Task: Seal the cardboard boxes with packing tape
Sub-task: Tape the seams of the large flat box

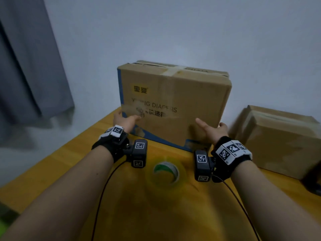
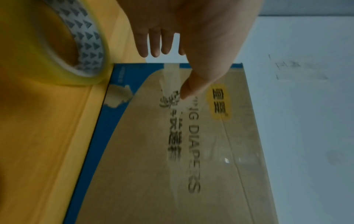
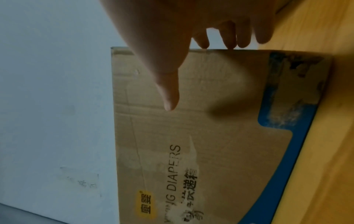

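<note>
A large cardboard box printed "DIAPERS" stands on the yellow wooden table, with old tape across its top seam. My left hand is at its lower left corner, thumb on the front face and straight fingers past the left edge. In the left wrist view the left hand reaches over the box. My right hand is at the lower right corner, thumb out and fingers along the right side. The right wrist view shows the right hand against the box. A tape roll lies flat between my wrists.
A second, smaller cardboard box stands on the table to the right. A grey curtain hangs at the left and a pale wall runs behind the boxes. The tape roll lies close to the big box's near edge.
</note>
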